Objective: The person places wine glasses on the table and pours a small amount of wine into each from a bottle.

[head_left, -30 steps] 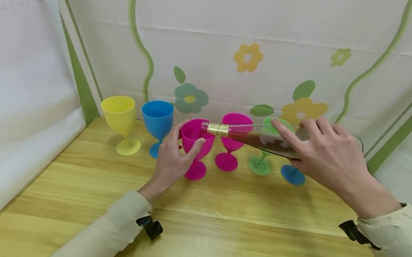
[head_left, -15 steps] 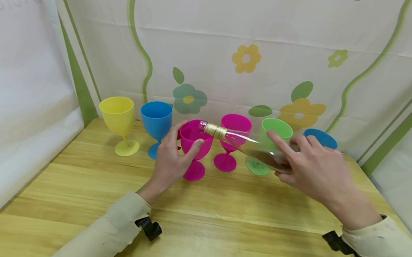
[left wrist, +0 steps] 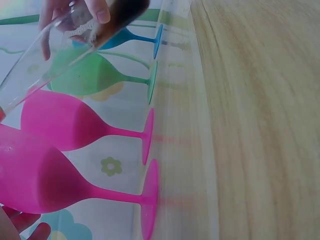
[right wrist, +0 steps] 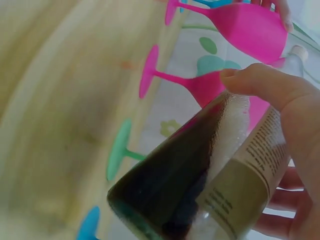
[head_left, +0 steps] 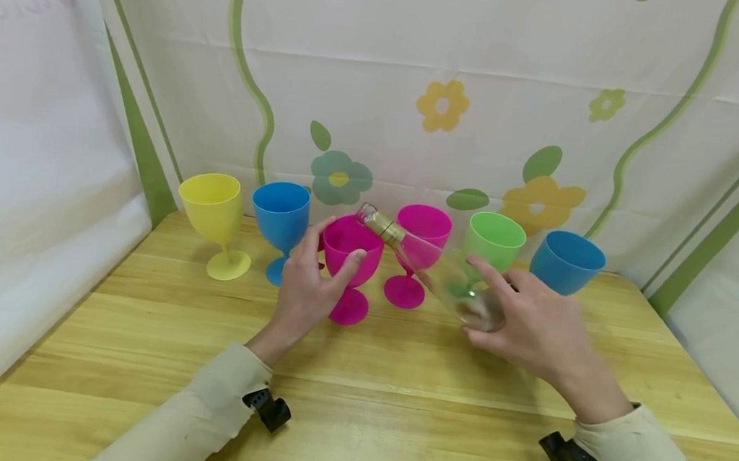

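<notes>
My left hand (head_left: 302, 290) grips the bowl of a pink plastic goblet (head_left: 369, 261), thumb on the near side. The goblet stands upright, its foot low over the wooden table. My right hand (head_left: 534, 323) holds a clear glass bottle (head_left: 440, 279) round its body, with the gold-wrapped neck slanting up to the left. The mouth of the bottle sits at the goblet's right rim. Dark liquid lies toward the bottle's base in the right wrist view, beside a printed label (right wrist: 245, 185). A second pink goblet (head_left: 424, 220) stands just behind the bottle neck. What is inside the held goblet is hidden.
Left of the held goblet stand a yellow goblet (head_left: 211, 203) and a blue goblet (head_left: 282, 213). A green goblet (head_left: 498, 233) and another blue goblet (head_left: 565, 264) are at the right, partly behind the bottle and right hand. A flowered cloth (head_left: 367, 100) hangs behind the table (head_left: 393, 420).
My right hand has moved left and down, tipping the bottle's base lower, so its liquid has run back from the neck. The right blue goblet's bowl has come into sight. My left hand stays put.
</notes>
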`<state>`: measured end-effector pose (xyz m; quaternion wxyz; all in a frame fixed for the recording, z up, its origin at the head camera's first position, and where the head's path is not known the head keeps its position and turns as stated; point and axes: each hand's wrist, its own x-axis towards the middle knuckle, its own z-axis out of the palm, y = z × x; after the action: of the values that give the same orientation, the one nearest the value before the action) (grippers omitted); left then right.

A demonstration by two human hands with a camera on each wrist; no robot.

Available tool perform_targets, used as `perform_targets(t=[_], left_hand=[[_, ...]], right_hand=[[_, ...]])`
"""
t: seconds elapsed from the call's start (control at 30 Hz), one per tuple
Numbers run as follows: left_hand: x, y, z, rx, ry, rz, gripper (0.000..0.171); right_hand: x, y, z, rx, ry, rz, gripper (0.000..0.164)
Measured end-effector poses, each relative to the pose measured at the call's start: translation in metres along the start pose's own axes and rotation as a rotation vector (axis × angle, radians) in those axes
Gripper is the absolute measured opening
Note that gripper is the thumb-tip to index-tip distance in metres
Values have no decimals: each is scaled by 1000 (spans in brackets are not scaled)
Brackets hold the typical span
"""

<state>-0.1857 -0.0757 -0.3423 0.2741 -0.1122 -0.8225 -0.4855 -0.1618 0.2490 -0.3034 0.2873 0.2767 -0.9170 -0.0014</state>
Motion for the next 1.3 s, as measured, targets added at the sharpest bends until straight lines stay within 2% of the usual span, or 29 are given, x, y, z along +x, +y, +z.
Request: perform_targets(t=[0.3,0.6,0.83,1.03,1.3], left_hand=[[0,0,-1,-8,-7,-12,71],[-3,-5,-8,-4,-12,-51,72],[-2,-7,-13,2,-32,-53,72],[4,-3,-18,-38,-56,-73,74],[11,1,-20,-60,-66,-139,75]], right_hand=[[1,-11,21,65,119,3,102],[1,-18,38,158,235,8,101],[-2,-19,39,206,240,50,102],[-2,-21,37,252,240,81,104],[1,-30,38,421,230,140,105]])
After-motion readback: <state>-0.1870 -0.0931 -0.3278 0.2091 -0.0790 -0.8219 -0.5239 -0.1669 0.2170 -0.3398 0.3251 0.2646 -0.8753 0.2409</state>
